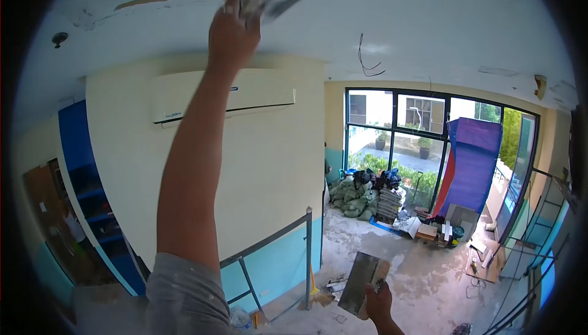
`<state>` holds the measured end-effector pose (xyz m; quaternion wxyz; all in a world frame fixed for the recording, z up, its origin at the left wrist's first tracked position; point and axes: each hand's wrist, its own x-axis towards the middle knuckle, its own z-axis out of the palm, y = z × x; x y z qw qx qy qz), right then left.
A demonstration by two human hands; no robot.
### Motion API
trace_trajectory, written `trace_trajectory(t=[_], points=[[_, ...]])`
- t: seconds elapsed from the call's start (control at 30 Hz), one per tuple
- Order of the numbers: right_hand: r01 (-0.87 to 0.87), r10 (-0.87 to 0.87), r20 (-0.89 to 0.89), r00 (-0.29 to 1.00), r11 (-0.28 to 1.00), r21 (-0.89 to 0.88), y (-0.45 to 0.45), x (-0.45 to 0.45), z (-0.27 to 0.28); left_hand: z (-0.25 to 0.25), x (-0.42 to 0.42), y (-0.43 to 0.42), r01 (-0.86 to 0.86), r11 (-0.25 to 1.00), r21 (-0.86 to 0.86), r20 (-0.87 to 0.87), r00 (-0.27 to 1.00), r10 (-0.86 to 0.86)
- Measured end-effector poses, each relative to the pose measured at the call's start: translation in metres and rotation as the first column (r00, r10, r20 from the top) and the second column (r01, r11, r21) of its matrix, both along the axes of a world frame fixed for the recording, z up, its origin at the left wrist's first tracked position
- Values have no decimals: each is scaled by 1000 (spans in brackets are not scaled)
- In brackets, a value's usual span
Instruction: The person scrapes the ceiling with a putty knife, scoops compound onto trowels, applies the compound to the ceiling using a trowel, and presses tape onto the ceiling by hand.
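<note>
My left hand [234,38] is raised to the ceiling at the top of the view, its fingers closed round a putty knife [286,4]. The blade is smeared by motion and appears to be at the ceiling surface [343,10], close to a line of brown bare patches [144,1]. Low on the right, my right hand [378,301] grips a rectangular plastering trowel [362,283]. The trowel's flat metal face is turned towards me, with greyish smears on it. Its handle is hidden.
A wall air conditioner [260,99] is behind my left arm. Below stands a metal scaffold rail [308,255], with a broom [320,295] beside it. Wires [365,59] hang from the ceiling. Piled sacks [355,197] lie by the windows; another metal frame [539,225] stands right.
</note>
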<state>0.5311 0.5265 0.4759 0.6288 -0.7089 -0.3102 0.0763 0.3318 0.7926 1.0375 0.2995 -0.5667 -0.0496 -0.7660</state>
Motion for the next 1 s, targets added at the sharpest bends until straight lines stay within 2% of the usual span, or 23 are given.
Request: trace_trajectory(t=[0.03,0.13,0.33,0.43,0.53,0.6,0.63,0.73,0.83,0.93,1.0], points=[[29,-30,-25,999,999,-15,-2,5,-8,24,2,-5,16,999,-29,2,1000,-16],[95,-94,-13,995,991,98,-9,11,-24,79,5,-21,-61,987,146,22,998,59],[132,-109,-138,985,976,176,-23,20,-45,124,25,-47,-157,972,176,55,987,150],[245,-237,88,967,966,-89,-37,15,-33,129,33,-63,-150,981,125,130,982,134],[182,-195,-38,980,961,-209,-48,14,-18,127,30,-88,-438,897,-56,56,896,441],[190,-206,-58,977,958,-216,-53,12,-13,139,33,-71,-462,886,-50,234,857,460],[195,-215,-66,974,956,-220,-55,13,-12,143,32,-63,-471,880,-50,322,827,461],[184,-199,-96,975,973,-139,-63,32,-45,147,17,-45,-457,887,67,446,809,383],[230,-239,-19,971,950,-212,-83,26,-34,130,-1,-43,-484,865,128,490,790,370],[241,-274,-112,955,938,-248,-96,30,-32,116,-2,-51,-207,978,22,438,881,176],[252,-275,-72,959,939,-232,-101,36,-36,119,-1,-58,-332,918,219,451,868,207]])
